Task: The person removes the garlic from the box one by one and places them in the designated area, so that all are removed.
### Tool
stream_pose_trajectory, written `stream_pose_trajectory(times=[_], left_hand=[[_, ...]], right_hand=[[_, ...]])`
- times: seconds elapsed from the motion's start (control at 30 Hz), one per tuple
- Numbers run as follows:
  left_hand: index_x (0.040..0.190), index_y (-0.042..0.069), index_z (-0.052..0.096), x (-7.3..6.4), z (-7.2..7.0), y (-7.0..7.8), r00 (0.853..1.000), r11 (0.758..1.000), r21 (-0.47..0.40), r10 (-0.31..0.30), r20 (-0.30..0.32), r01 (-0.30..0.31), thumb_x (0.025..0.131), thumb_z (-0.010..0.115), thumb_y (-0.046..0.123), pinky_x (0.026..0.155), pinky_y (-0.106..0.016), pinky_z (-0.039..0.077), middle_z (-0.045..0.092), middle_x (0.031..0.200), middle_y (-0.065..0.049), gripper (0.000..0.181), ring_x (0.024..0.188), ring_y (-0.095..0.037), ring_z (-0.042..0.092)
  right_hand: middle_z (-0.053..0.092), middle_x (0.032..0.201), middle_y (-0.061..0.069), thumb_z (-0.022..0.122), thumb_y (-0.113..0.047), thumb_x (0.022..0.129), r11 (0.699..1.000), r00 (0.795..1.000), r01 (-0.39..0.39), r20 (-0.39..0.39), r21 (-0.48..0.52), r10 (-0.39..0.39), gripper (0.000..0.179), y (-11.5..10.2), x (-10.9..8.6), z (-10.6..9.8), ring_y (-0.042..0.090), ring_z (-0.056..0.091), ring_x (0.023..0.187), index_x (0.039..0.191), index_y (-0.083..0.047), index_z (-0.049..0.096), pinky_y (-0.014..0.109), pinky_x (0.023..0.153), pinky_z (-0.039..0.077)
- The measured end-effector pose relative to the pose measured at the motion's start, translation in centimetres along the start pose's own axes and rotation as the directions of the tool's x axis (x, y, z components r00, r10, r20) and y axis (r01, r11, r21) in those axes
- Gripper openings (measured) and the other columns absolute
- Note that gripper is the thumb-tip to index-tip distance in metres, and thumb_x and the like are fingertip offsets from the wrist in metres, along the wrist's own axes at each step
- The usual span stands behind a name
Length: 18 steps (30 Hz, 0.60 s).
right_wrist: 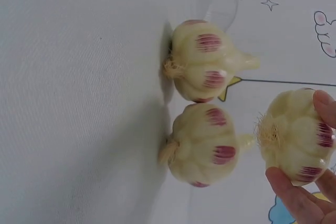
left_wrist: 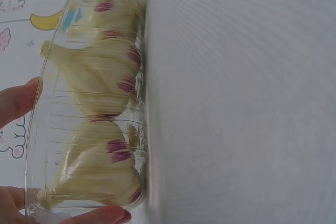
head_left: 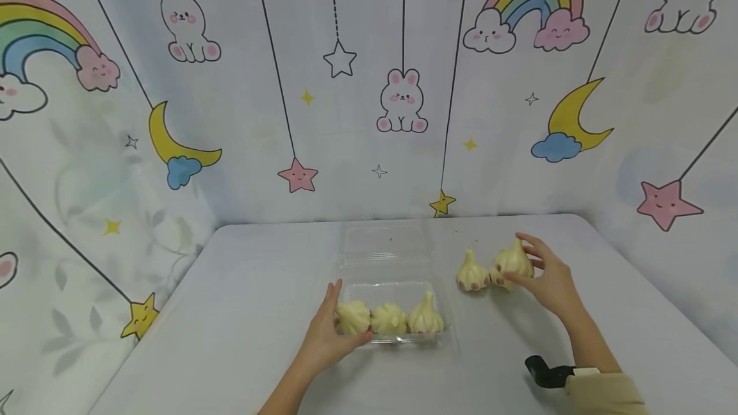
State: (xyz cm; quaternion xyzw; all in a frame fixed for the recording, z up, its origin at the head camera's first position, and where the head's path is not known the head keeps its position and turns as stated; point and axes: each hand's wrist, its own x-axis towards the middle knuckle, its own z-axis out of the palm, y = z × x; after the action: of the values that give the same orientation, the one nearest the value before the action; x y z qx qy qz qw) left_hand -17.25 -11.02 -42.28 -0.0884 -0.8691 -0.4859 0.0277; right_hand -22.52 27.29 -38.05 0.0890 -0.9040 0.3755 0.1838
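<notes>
A clear plastic box (head_left: 392,342) with its lid (head_left: 383,242) laid back stands mid-table. Inside, along the front wall, lie three garlic bulbs (head_left: 425,316) in a row. My left hand (head_left: 330,332) grips the box by its left front corner, the thumb along the front. To the right of the box, my right hand (head_left: 548,277) pinches a garlic bulb (right_wrist: 296,135) between thumb and fingers, raised off the table. Just below it sits another garlic bulb (right_wrist: 205,145), partly hidden in the head view. Beside that one stands a further garlic bulb (head_left: 473,273), stem up.
A white cloth covers the table (head_left: 242,312). A patterned curtain (head_left: 357,114) with rabbits, stars and moons hangs behind and at the sides. Near my right sleeve (head_left: 605,394) a black device (head_left: 548,373) juts from the wrist.
</notes>
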Motion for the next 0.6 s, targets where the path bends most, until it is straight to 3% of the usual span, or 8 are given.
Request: stream_pose_trajectory(times=[0.6], left_hand=[[0.146,0.006,0.014,0.1,0.1,-0.1,1.0,1.0,-0.006,0.001,0.007,-0.001,0.068,0.081,0.027,0.097,-0.058,0.031,0.007,0.149,-0.025,0.105,0.129,-0.048,0.021]], right_hand=[[0.04,0.124,0.039,0.073,-0.011,0.078,0.999,0.999,-0.03,0.022,-0.035,0.031,0.076,2.3,0.2,-2.0,0.059,0.042,0.105,0.14,-0.004,0.03,0.065,0.074,0.042]])
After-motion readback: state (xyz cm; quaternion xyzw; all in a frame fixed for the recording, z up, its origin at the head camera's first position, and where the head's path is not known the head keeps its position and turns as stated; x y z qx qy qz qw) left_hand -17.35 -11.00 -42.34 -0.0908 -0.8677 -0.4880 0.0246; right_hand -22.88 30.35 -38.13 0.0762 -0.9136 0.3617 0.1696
